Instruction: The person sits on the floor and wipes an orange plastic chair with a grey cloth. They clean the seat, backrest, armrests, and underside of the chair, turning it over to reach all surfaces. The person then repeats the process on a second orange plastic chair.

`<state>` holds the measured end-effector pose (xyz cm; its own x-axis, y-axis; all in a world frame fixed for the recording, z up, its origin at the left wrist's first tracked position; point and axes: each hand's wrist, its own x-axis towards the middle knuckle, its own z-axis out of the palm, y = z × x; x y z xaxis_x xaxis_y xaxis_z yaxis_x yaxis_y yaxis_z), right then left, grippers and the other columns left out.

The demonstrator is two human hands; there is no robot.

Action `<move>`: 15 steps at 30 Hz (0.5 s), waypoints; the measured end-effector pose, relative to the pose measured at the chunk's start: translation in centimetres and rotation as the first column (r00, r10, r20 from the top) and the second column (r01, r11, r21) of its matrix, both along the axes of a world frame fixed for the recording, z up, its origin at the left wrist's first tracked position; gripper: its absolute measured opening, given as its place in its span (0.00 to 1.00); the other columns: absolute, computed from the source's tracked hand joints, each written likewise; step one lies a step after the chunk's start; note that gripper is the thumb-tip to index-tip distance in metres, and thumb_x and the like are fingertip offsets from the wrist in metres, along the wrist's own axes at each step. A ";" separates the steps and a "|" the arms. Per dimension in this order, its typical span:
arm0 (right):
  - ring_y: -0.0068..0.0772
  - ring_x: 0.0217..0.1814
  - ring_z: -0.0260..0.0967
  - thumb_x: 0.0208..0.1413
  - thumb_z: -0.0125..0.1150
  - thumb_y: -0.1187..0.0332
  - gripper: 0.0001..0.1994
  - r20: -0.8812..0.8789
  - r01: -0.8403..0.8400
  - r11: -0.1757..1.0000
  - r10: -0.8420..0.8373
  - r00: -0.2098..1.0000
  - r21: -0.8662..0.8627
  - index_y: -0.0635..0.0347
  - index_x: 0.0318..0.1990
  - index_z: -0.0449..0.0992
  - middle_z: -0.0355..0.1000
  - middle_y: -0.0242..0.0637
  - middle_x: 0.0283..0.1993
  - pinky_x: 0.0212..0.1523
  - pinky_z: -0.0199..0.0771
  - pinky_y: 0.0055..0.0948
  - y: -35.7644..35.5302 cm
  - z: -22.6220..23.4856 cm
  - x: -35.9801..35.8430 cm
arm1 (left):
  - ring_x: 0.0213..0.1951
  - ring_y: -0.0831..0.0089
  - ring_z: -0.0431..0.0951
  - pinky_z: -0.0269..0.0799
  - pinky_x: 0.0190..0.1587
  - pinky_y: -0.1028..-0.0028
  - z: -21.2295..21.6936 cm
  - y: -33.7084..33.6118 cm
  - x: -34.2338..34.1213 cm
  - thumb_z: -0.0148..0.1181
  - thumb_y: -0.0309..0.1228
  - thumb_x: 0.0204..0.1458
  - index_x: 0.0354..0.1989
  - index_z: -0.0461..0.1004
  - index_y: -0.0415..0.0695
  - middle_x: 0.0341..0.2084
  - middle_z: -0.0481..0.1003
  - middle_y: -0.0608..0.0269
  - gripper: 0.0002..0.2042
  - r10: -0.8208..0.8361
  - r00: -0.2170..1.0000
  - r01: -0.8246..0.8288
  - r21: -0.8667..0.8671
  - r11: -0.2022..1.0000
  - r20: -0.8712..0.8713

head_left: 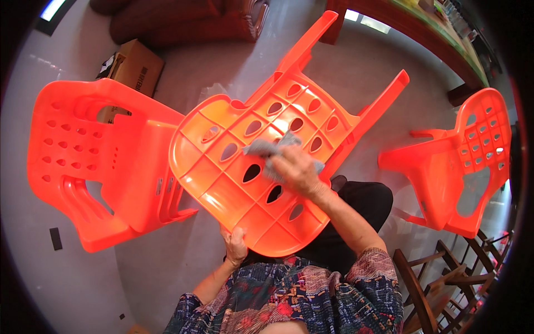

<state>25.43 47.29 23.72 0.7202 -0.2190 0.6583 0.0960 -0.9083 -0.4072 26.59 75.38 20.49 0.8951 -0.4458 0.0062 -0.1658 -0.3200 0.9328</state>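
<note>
The right hand is closed around a bunched grey cloth, pressing it against the ribbed, hole-pierced panel of a tilted orange chair. The left hand is clamped on that chair's near left rim, thumb on top. This grip probably steadies the panel against the push of the cloth; the tilt seems to bring the ribbed face within easy reach, in front of the torso, with two legs pointing far right.

Left of it stand nested orange chairs, and to the right a single orange chair, both beside the seated person, perhaps to keep them close. Farther off are a cardboard box and a brown sofa.

The left fingers are hidden beneath the rim, the right fingertips blur into the cloth, and whatever supports the tilted chair is covered. The nested count is unclear. The sofa, the far-right table and the near-right wooden furniture are cut off.
</note>
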 end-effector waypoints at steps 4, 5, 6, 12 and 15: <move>0.41 0.35 0.66 0.45 0.62 0.66 0.09 -0.028 0.245 0.969 -0.244 0.969 0.024 0.56 0.32 0.70 0.64 0.39 0.32 0.29 0.70 0.38 -5.3 -1.8 2.8 | 0.38 0.64 0.72 0.70 0.41 0.68 0.9 0.1 0.6 0.49 0.20 0.46 0.35 0.71 0.38 0.39 0.72 0.54 0.08 -0.175 0.940 0.134 0.153 0.979 0.294; 0.42 0.36 0.66 0.46 0.61 0.65 0.09 -0.034 0.301 0.954 -0.301 0.953 -0.001 0.57 0.32 0.70 0.64 0.39 0.32 0.28 0.70 0.38 -6.4 -1.9 3.4 | 0.38 0.62 0.72 0.70 0.42 0.67 1.2 -0.1 0.8 0.49 0.20 0.46 0.33 0.72 0.37 0.40 0.72 0.53 0.07 -0.215 0.905 0.157 0.180 0.971 0.366; 0.43 0.36 0.66 0.46 0.62 0.65 0.10 -0.051 0.373 0.927 -0.374 0.926 -0.036 0.57 0.33 0.70 0.65 0.40 0.33 0.30 0.70 0.39 -7.8 -2.6 4.1 | 0.39 0.61 0.72 0.70 0.42 0.66 1.2 -0.1 0.7 0.50 0.20 0.46 0.31 0.72 0.37 0.40 0.71 0.52 0.05 -0.218 0.886 0.156 0.179 0.971 0.410; 0.45 0.42 0.67 0.49 0.60 0.61 0.09 -0.197 0.768 0.639 -0.757 0.622 -0.031 0.55 0.35 0.74 0.68 0.41 0.38 0.32 0.73 0.41 -15.8 -3.0 8.1 | 0.41 0.61 0.72 0.70 0.44 0.66 0.9 0.5 0.2 0.57 0.21 0.43 0.32 0.73 0.37 0.42 0.70 0.50 0.07 -0.081 0.997 0.082 -0.016 0.997 0.017; 0.46 0.44 0.66 0.49 0.58 0.63 0.08 -0.247 0.828 0.560 -0.802 0.544 0.003 0.56 0.32 0.76 0.68 0.41 0.41 0.34 0.75 0.43 -16.2 -3.0 10.3 | 0.39 0.63 0.73 0.70 0.44 0.68 0.6 1.0 0.1 0.58 0.24 0.43 0.36 0.71 0.37 0.41 0.70 0.52 0.10 -0.090 0.996 0.090 -0.074 0.993 -0.001</move>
